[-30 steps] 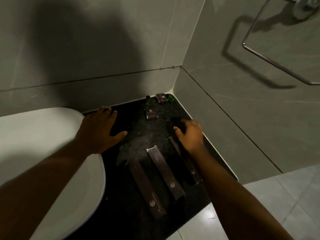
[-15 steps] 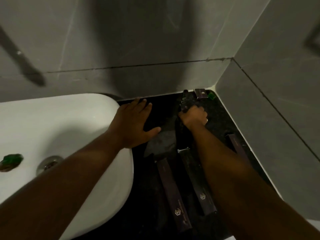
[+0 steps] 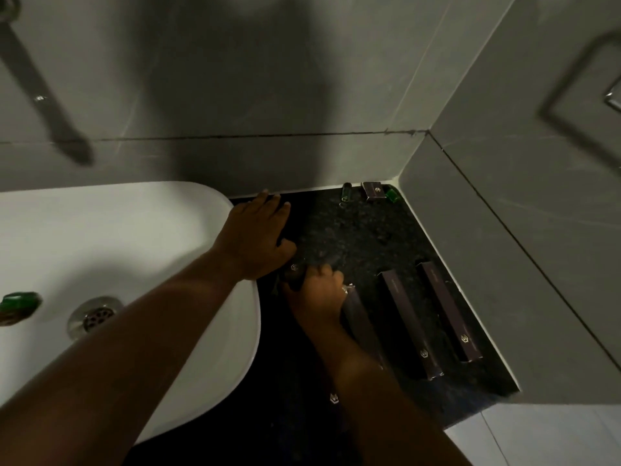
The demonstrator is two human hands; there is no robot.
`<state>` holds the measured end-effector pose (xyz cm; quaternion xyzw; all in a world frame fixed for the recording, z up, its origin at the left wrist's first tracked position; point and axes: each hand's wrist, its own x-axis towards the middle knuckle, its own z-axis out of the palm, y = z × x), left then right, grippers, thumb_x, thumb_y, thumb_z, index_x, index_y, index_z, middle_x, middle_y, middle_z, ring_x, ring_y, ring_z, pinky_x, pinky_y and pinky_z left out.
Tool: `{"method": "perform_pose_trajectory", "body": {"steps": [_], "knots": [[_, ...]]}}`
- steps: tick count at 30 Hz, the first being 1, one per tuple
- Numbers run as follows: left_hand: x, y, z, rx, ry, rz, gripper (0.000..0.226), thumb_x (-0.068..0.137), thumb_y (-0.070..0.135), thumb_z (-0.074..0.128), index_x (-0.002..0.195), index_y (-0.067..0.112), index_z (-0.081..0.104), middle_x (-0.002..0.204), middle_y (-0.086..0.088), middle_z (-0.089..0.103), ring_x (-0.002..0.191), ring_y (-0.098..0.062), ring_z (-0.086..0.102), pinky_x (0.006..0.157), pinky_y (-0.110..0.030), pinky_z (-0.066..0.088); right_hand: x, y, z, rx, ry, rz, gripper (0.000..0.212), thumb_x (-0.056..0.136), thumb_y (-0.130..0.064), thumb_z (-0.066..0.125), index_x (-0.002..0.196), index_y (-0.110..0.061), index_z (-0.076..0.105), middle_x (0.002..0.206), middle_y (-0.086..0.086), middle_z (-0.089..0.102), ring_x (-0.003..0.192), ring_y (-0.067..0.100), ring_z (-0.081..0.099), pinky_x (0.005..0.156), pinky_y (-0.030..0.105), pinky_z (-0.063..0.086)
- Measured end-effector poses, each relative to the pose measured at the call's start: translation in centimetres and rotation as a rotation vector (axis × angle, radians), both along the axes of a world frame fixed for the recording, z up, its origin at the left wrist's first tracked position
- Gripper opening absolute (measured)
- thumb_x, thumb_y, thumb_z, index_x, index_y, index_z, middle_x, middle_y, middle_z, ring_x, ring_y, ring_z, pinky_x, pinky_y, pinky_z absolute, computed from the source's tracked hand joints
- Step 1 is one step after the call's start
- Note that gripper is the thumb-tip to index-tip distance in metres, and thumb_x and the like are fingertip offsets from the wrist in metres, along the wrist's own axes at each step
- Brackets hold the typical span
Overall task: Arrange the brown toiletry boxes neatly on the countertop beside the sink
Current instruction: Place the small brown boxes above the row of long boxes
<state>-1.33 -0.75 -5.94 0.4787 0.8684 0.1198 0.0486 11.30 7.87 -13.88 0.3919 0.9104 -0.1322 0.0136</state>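
Change: right hand (image 3: 316,290) has come back from the far corner, its grip closed around a small brown box (image 3: 295,271).
Left hand (image 3: 257,235): flat, fingers spread, holding nothing, on counter (image 3: 353,230).
Long boxes (image 3: 411,322): parallel at 4 o'clock.
Meaning: small box joins that row next, likely.

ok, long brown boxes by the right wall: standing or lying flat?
Lying flat. Both long brown boxes rest lengthwise on the countertop, logos facing up.

Glossy white sink (image 3: 208,297), speckled countertop (image 3: 363,237)
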Motion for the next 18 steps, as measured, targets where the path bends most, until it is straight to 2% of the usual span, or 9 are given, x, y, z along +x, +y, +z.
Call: {"method": "perform_pose_trajectory", "body": {"steps": [7,11,13,18], "knots": [[0.0,0.0,-0.1,0.016,-0.004,-0.004,0.086,0.073,0.051,0.020,0.143,0.004,0.032,0.152,-0.019,0.032,0.144,-0.034,0.019,0.112,-0.048,0.023,-0.3,0.2,0.0,-0.029,-0.020,0.007,0.066,0.077,-0.061,0.054,0.126,-0.017,0.051,0.130,0.010,0.050,0.117,0.034,0.041,0.098,0.049,0.032],[0.0,0.0,0.0,0.016,-0.009,-0.007,0.088,0.072,0.053,0.019,0.144,0.004,0.031,0.153,-0.019,0.030,0.144,-0.033,0.018,0.113,-0.048,0.023,0.7,1.6,0.9,-0.049,0.083,0.009,0.078,0.075,-0.070,0.049,0.134,-0.019,0.046,0.132,0.009,0.048,0.118,0.031,0.040,0.096,0.046,0.036],[-0.1,0.0,0.0,0.011,-0.006,-0.008,0.088,0.072,0.054,0.020,0.145,0.005,0.031,0.154,-0.018,0.030,0.144,-0.032,0.018,0.113,-0.049,0.025,0.8,4.1,1.9,-0.032,0.153,-0.006,0.079,0.078,-0.071,0.044,0.135,-0.017,0.046,0.133,0.010,0.047,0.118,0.030,0.041,0.097,0.044,0.038],[-0.3,0.0,-0.3,0.024,0.003,-0.011,0.083,0.074,0.051,0.025,0.143,0.005,0.034,0.152,-0.019,0.033,0.143,-0.033,0.022,0.112,-0.050,0.027,-1.6,14.4,3.8,0.022,0.247,-0.202,0.072,0.079,-0.069,0.048,0.122,-0.012,0.055,0.126,0.016,0.055,0.116,0.036,0.047,0.094,0.047,0.043]]}}
